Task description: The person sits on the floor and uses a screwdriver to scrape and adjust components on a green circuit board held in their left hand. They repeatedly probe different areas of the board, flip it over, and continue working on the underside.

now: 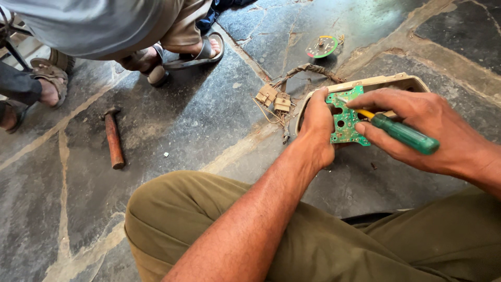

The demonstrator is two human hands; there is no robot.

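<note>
- The right hand (417, 128) has its fingers wrapped tight round a green-handled screwdriver (404, 134), the tip on a green printed circuit board (344, 119).
- The left hand (317, 124) clamps thumb and fingers on that board and the beige plastic housing (389, 82) behind it, above the stone floor's (209, 120) right edge.
- A brown wire bundle with beige plug connectors (274, 97) trails left of the housing.
- Judged risk: the tip could slip off and gouge the board or jab the left thumb.
- Count: one screwdriver, one held board, one small round board (321, 46) near the floor's far edge, one rusty hammer (113, 138) at the left, and another person's sandalled feet (156, 65) at the far left corner.
</note>
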